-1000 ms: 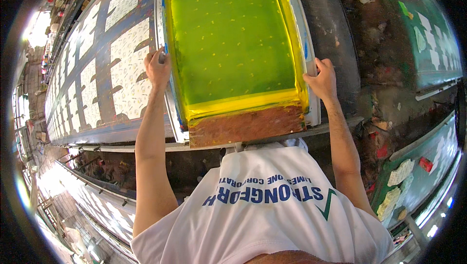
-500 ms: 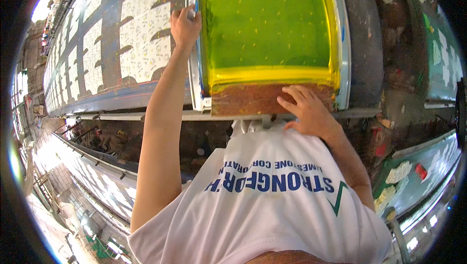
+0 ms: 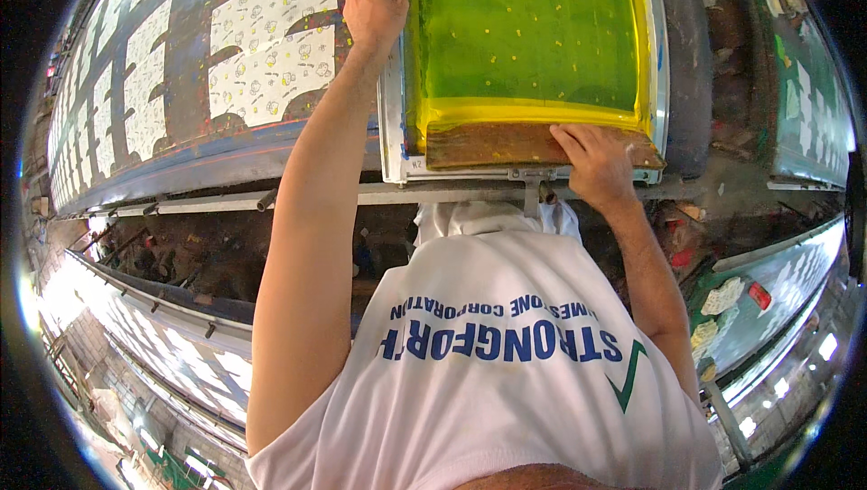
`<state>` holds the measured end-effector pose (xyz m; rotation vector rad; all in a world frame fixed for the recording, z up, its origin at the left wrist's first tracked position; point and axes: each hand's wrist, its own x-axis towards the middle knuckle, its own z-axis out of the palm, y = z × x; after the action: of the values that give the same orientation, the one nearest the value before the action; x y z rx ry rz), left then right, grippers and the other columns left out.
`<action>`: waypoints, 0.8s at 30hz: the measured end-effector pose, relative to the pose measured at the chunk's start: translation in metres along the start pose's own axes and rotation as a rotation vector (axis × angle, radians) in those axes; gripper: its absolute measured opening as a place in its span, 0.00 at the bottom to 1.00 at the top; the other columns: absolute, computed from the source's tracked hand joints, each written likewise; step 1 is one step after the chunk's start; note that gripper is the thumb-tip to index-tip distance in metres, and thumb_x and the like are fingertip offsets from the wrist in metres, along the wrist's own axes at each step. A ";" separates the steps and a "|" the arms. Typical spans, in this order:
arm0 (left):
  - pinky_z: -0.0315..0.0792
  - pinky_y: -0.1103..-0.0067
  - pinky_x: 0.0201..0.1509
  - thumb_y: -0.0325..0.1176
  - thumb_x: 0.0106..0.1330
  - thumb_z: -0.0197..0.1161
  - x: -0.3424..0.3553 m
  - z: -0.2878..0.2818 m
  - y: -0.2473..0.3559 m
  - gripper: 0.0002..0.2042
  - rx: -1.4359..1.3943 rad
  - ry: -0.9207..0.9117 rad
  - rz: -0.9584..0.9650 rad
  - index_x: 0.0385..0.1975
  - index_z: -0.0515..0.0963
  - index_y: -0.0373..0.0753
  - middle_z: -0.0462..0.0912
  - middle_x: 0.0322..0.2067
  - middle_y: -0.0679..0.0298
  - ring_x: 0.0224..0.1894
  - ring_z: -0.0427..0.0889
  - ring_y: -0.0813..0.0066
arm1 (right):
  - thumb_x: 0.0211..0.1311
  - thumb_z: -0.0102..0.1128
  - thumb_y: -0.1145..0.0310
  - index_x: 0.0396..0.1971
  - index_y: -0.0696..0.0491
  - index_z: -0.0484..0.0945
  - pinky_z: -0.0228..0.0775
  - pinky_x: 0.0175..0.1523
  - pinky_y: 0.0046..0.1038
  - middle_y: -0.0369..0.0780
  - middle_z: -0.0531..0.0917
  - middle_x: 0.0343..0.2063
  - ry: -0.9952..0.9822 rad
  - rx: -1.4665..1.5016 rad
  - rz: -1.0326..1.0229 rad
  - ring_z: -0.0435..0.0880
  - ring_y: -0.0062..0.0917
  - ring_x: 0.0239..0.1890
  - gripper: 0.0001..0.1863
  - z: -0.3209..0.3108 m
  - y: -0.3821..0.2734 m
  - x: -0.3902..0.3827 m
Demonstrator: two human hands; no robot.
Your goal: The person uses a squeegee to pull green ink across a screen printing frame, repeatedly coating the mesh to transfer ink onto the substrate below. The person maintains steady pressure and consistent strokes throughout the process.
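Observation:
A screen-printing frame point(image 3: 391, 120) with pale metal rails lies before me. Its mesh point(image 3: 533, 20) looks green, with yellow ink along the near end and right side. Across that near end is a brown wooden squeegee point(image 3: 497, 146), its blade edge hidden. My right hand point(image 3: 601, 165) grips the squeegee toward its right end, fingertips over the far side of the wood. At the frame's left rail, my left hand point(image 3: 375, 9) is closed with curled fingers around the rail; its fingertips are partly hidden.
White printed fabric pieces point(image 3: 275, 74) lie in rows on the long dark table to the left. A metal rail point(image 3: 352, 194) with short pegs runs along the table's near edge. Another table point(image 3: 768, 300) at the lower right carries a red object point(image 3: 759, 295) and pale scraps.
My right hand has gone from resting loosely on the squeegee to gripping it, and the squeegee has tilted. My left hand stays at the left rail. The whole view has shifted.

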<state>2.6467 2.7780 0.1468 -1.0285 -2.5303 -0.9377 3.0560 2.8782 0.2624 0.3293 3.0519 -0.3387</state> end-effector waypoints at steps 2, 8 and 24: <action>0.81 0.58 0.52 0.36 0.72 0.63 -0.001 0.002 0.002 0.08 -0.012 0.006 -0.051 0.46 0.86 0.47 0.81 0.47 0.57 0.53 0.79 0.51 | 0.51 0.64 0.77 0.60 0.51 0.81 0.80 0.61 0.40 0.40 0.84 0.54 -0.001 -0.045 0.097 0.83 0.37 0.58 0.31 0.008 -0.012 0.001; 0.79 0.57 0.54 0.33 0.73 0.60 0.002 0.002 0.001 0.08 -0.048 -0.008 -0.114 0.48 0.83 0.44 0.81 0.47 0.56 0.54 0.78 0.49 | 0.50 0.69 0.76 0.59 0.50 0.81 0.82 0.57 0.41 0.39 0.86 0.52 0.026 -0.036 0.318 0.85 0.39 0.56 0.31 0.010 -0.018 0.047; 0.76 0.60 0.55 0.32 0.79 0.59 0.004 -0.011 0.012 0.07 0.049 -0.052 -0.136 0.48 0.83 0.40 0.82 0.45 0.55 0.53 0.80 0.50 | 0.59 0.66 0.67 0.42 0.58 0.88 0.85 0.51 0.52 0.53 0.90 0.42 0.062 -0.106 0.249 0.92 0.48 0.43 0.14 -0.046 0.178 0.383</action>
<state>2.6519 2.7791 0.1626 -0.8874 -2.6804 -0.8905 2.7192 3.1368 0.2402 0.7164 3.0237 -0.1553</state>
